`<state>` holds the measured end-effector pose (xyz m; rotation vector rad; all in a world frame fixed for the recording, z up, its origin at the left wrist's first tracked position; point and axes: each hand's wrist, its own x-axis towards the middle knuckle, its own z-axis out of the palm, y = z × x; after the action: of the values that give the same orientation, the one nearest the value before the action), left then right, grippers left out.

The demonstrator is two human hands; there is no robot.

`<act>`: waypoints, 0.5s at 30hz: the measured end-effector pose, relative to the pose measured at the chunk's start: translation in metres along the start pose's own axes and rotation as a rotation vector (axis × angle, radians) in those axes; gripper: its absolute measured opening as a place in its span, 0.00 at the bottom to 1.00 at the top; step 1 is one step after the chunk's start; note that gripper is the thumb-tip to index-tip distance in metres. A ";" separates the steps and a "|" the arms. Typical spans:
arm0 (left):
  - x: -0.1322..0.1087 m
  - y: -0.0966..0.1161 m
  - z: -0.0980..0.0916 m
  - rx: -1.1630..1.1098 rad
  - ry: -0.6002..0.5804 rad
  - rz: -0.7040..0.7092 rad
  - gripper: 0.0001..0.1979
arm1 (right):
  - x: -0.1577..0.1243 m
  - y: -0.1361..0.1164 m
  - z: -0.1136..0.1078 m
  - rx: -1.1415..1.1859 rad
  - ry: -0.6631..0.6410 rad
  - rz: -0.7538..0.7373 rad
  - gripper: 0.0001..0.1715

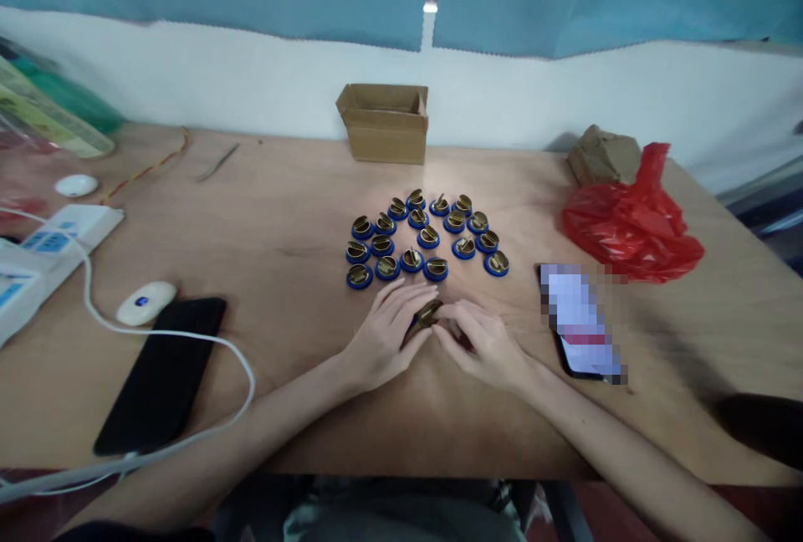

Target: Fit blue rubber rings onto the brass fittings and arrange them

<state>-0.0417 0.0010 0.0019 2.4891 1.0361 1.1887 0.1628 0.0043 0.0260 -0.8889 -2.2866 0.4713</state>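
Observation:
Between my two hands is a small round brass-coloured piece (429,313), with a bit of blue showing at its left side. The thumb and fingers of my left hand (390,333) close around it from the left. From the other side, the bent fingers of my right hand (482,340) pinch its right edge. My fingers cover part of the piece. Just beyond my hands, several similar brass-coloured pieces with blue round bases (428,237) stand close together on the wooden table (282,224).
An open cardboard box (387,136) stands by the wall. On the right are a red plastic bag (633,228), a crumpled brown package (603,155) and a lit phone (580,320). A black phone (164,375), white cable (242,354) and power strip (59,253) lie left.

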 end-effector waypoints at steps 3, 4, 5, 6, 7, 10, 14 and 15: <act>0.000 -0.001 0.000 0.006 0.017 0.009 0.26 | -0.001 0.000 0.002 0.006 -0.001 0.006 0.08; 0.000 -0.001 0.000 0.005 0.016 0.009 0.25 | -0.001 0.000 0.002 0.007 -0.002 0.010 0.09; 0.000 -0.001 0.000 0.004 0.012 0.009 0.25 | -0.001 0.000 0.002 0.006 -0.002 0.012 0.09; 0.000 -0.002 0.000 0.003 0.007 0.009 0.25 | -0.001 0.000 0.002 0.004 -0.006 0.014 0.08; 0.000 -0.002 0.000 0.001 0.003 0.011 0.25 | -0.001 0.000 0.002 0.002 -0.012 0.015 0.07; -0.001 -0.002 0.001 0.003 -0.010 0.022 0.25 | 0.000 0.000 0.001 -0.005 -0.031 0.019 0.02; -0.002 -0.002 0.001 0.010 -0.010 0.025 0.25 | -0.001 0.000 0.003 0.008 -0.048 0.030 0.02; -0.002 -0.002 0.001 0.008 -0.009 0.022 0.25 | -0.002 0.000 0.003 0.015 -0.052 0.035 0.01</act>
<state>-0.0431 0.0017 -0.0004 2.5160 1.0158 1.1804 0.1619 0.0031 0.0229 -0.9211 -2.3149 0.5316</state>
